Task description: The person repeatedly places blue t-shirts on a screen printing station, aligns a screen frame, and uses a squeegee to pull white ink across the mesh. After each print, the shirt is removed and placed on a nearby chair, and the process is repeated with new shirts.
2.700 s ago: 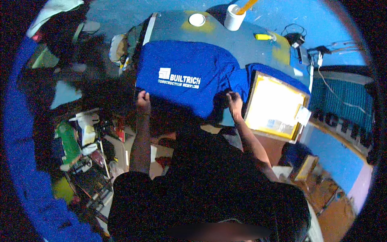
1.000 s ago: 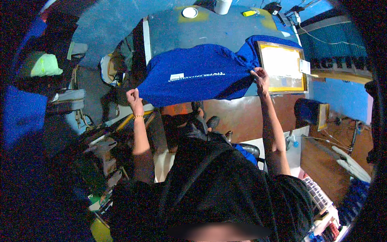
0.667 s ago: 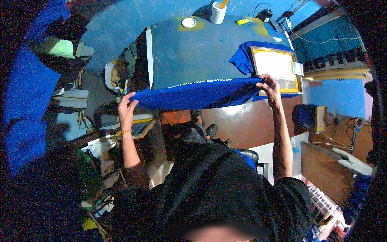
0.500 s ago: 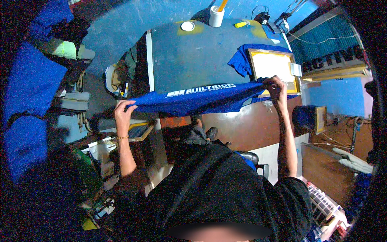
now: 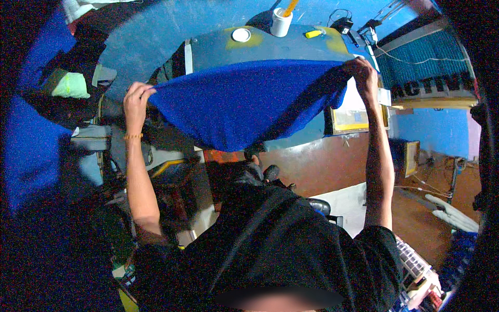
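Observation:
A blue shirt [image 5: 249,99] hangs stretched between my two hands, raised over the dark grey table [image 5: 208,52]. My left hand [image 5: 136,104] pinches one end between thumb and fingers. At the other end, my right hand [image 5: 365,80] is closed on a bunched part of the cloth. The shirt sags in the middle and shows a plain face, with no print visible. Behind my right hand, a screen-printing frame [image 5: 353,128] with a white mesh and yellowish border lies on the table, partly hidden by cloth and hand.
Along the table's far side are a white tub [image 5: 280,25] with an orange stick in it, a round white lid [image 5: 241,35] and a yellow-handled tool [image 5: 314,34]. Another frame [image 5: 411,158] leans at the right. Stacked grey items [image 5: 91,138] stand at the left.
Both hands have moved up and farther apart, lifting the shirt. Its white lettering has gone from sight, and the cloth hangs broad where it was drawn narrow. The blue fabric beside the frame no longer shows.

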{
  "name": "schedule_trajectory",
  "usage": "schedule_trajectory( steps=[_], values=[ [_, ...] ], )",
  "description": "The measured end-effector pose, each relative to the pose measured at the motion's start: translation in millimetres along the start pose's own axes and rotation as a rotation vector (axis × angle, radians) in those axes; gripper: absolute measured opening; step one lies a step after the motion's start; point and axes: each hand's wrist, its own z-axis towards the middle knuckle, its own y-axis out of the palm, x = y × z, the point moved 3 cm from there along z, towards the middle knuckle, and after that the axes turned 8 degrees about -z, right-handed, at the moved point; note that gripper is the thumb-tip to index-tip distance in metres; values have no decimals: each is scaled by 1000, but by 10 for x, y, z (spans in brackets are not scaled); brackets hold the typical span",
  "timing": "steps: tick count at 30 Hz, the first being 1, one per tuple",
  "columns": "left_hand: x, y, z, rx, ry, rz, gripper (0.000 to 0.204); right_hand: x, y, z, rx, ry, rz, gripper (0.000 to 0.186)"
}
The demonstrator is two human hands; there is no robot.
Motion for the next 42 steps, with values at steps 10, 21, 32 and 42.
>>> schedule_trajectory(
  steps=[10,21,32,42],
  values=[
    [-983,1323,164,60,-33,-175,13,-8,1175,38,-165,206,111,19],
    [-960,1728,-698,48,-243,-146,9,-177,1313,-821,-223,320,263,19],
    [-309,412,682,204,-25,-20,9,-157,181,388,90,110,180,22],
    [-917,1249,1420,38,-37,87,16,894,1342,982,-63,195,337,32]
  ],
)
